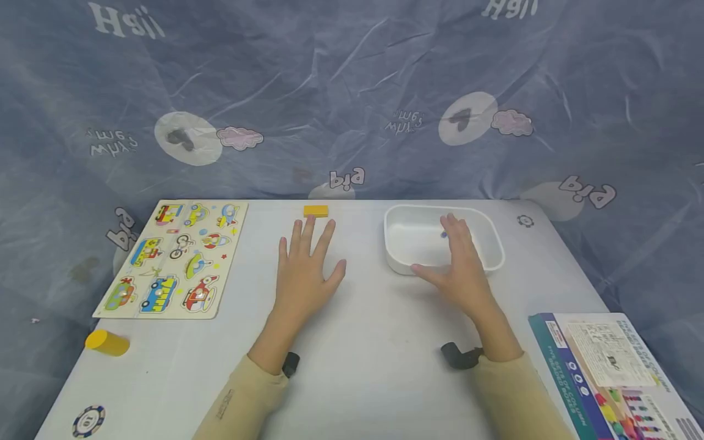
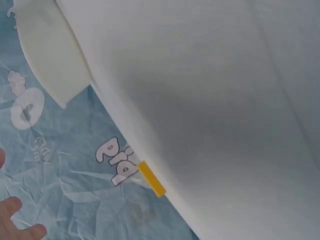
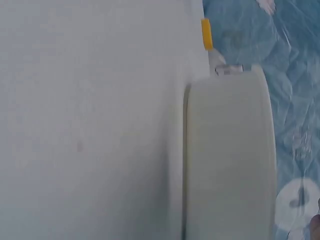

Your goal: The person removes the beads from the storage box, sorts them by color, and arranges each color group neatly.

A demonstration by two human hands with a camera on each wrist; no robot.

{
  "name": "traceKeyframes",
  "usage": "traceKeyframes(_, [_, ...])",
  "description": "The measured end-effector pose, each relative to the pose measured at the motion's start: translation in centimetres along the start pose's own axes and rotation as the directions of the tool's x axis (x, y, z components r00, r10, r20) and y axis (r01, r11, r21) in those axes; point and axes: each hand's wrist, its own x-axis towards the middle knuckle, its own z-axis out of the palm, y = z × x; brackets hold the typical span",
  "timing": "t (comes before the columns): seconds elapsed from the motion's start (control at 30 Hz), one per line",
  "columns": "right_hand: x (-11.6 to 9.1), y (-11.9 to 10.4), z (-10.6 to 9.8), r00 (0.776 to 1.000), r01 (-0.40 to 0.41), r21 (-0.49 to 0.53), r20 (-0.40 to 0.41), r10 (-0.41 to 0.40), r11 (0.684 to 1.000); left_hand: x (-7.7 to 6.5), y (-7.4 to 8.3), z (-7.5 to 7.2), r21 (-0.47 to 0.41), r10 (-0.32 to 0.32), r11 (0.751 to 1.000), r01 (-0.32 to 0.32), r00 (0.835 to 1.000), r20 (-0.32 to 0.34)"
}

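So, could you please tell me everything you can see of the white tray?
The white tray is a shallow, open container with rounded corners, raised walls and a smooth rim; it looks like plastic. It sits upright, open side up, near the far edge of the white table, right of the yellow block. A small blue piece shows inside. In the head view the right grip partly hides it; whether they touch is unclear.

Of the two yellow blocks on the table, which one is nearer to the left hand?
The rectangular block, just beyond the left hand; the yellow cylinder lies farther away, near the puzzle board.
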Motion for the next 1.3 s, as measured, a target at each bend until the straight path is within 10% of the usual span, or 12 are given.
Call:
traceKeyframes(0.63, [-1.0,8.3,-2.5,0.977,-0.201,0.049,-0.057,0.204,0.978,3.9,4.2,2.3,-0.453,0.195,0.888,-0.079,0.957,0.213])
traceKeyframes(0.83, [-1.5,9.2,-2.3,0.96,-0.277,0.086,-0.016,0.279,0.957,6.5,6.5,3.0,-0.505,0.316,0.848,-0.163,0.92,0.234])
traceKeyframes(1.3, [-1.8,9.9,-1.4,0.917,-0.396,0.158,0.028,0.397,0.904,11.7,10.3,7.5,-0.514,0.412,0.842,-0.166,0.812,0.413])
